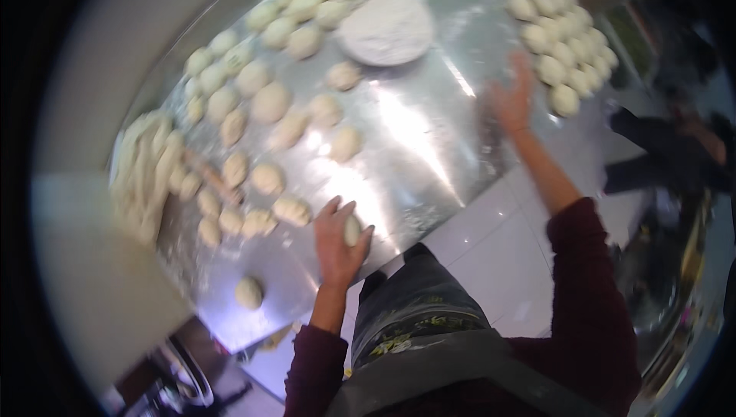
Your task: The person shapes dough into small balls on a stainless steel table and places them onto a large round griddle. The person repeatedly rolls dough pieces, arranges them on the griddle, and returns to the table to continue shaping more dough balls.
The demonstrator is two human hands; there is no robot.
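Observation:
My left hand (339, 241) is curled over a ball of dough (352, 231) near the front edge of the metal table (425, 170). Blurred, my right hand (513, 98) hovers or rests at the table's right side with fingers spread, nothing seen in it. Left of my left hand lie several small dough pieces (291, 210) and a wooden rolling pin (213, 176). One dough ball (248, 293) sits apart at the near left. Larger rounds (272, 102) are spread over the middle left, and a rounded heap of flour (386, 29) stands farther back.
A large mass of dough (146, 170) lies at the left edge by the wall. Rows of dough balls (305, 6) line the back, and another group (563, 52) covers the right corner. Beyond the right side, a person's dark-clothed legs (650, 152) show on the tiled floor.

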